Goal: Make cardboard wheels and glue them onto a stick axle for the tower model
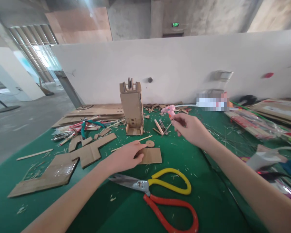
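Note:
My left hand reaches over the table with its index finger stretched out to the edge of a small round cardboard disc with a hole in its middle. Under and beside that hand lies a flat cardboard rectangle. My right hand is closed in a pinch on a thin stick that slants downward. Just behind these fingers is a pink glue gun. An upright cardboard tower with a small wheel at its top stands beyond both hands.
Large scissors with yellow and red handles lie spread near me. Cut cardboard pieces, teal-handled pliers and a wooden strip are at left. Packages and a black cable lie right. A white partition stands behind.

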Tool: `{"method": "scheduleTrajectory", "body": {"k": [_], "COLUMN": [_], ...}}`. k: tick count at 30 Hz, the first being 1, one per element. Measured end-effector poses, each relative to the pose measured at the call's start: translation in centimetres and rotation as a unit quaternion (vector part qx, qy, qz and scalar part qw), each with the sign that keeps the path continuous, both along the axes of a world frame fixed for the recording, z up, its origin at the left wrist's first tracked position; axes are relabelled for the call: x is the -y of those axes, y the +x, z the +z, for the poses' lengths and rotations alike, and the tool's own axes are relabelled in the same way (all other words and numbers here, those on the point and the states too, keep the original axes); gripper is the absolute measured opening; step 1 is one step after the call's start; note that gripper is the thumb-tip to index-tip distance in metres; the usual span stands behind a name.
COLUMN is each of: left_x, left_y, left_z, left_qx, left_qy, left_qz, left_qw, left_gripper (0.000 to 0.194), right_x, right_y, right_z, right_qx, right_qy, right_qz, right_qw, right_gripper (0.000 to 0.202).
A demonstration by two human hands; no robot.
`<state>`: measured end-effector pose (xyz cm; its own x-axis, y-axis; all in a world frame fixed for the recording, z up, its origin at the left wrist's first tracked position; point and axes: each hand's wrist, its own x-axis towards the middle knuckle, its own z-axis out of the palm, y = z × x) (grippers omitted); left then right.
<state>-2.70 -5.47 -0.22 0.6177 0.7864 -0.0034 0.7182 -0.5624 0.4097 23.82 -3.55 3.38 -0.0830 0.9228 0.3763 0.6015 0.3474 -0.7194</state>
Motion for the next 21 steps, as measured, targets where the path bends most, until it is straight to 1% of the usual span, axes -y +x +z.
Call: {"method": "scheduleTrajectory", "body": {"k": [1,2,3,5,7,8,9,10,12,14,16,17,19,21], "left_x": [0.2,0.3,0.4,0.5,0.5,0.5,0.5,0.5,0.5,0.5,0.5,0.5,0.5,0.5], "left_y": [0.2,0.3,0.3,0.2,0.1,0.0,0.0,0.0,0.1,0.3,0.3,0.4,0.4,0.4], "left_z": [0.0,0.1,0.2,0.4,0.5,0.5,0.4,0.4,0.1,-0.1,-0.2,-0.3,-0.3,-0.3], "left_qx": [-0.011,-0.021,-0.033,-0.059,-0.079,-0.083,-0.082,-0.080,-0.069,-0.060,-0.055,-0.053,-0.050,-0.050], "left_qy": [0.020,0.033,0.040,0.046,0.046,0.047,0.050,0.053,0.061,0.070,0.076,0.078,0.080,0.081], "left_qz": [-0.004,-0.011,-0.020,-0.034,-0.035,-0.031,-0.026,-0.023,-0.022,-0.027,-0.030,-0.031,-0.032,-0.033], "left_qw": [1.000,0.999,0.998,0.997,0.995,0.995,0.995,0.995,0.995,0.995,0.995,0.995,0.995,0.995], "left_gripper": [0.046,0.049,0.053,0.064,0.070,0.068,0.064,0.060,0.057,0.057,0.055,0.055,0.053,0.053], "right_x": [0.0,-0.1,-0.1,-0.1,0.0,0.1,0.2,0.3,0.6,0.9,1.0,1.1,1.0,1.0], "right_y": [-0.1,-0.4,-0.7,-1.6,-2.5,-3.0,-3.5,-4.1,-5.2,-6.3,-7.2,-7.5,-8.0,-8.3], "right_z": [0.2,0.4,0.5,0.6,0.7,0.7,0.6,0.4,-0.3,-1.3,-2.3,-2.7,-3.3,-3.6], "right_qx": [-0.094,-0.182,-0.260,-0.390,-0.481,-0.513,-0.535,-0.547,-0.542,-0.523,-0.528,-0.536,-0.550,-0.550], "right_qy": [-0.003,-0.012,-0.030,-0.083,-0.132,-0.148,-0.155,-0.156,-0.151,-0.151,-0.154,-0.157,-0.165,-0.172], "right_qz": [0.024,0.051,0.077,0.119,0.138,0.141,0.144,0.149,0.163,0.168,0.157,0.154,0.152,0.150], "right_qw": [0.995,0.982,0.962,0.909,0.855,0.833,0.818,0.809,0.811,0.822,0.820,0.815,0.804,0.803], "right_gripper": [0.013,0.018,0.022,0.029,0.032,0.033,0.033,0.032,0.032,0.041,0.050,0.051,0.049,0.045]}}
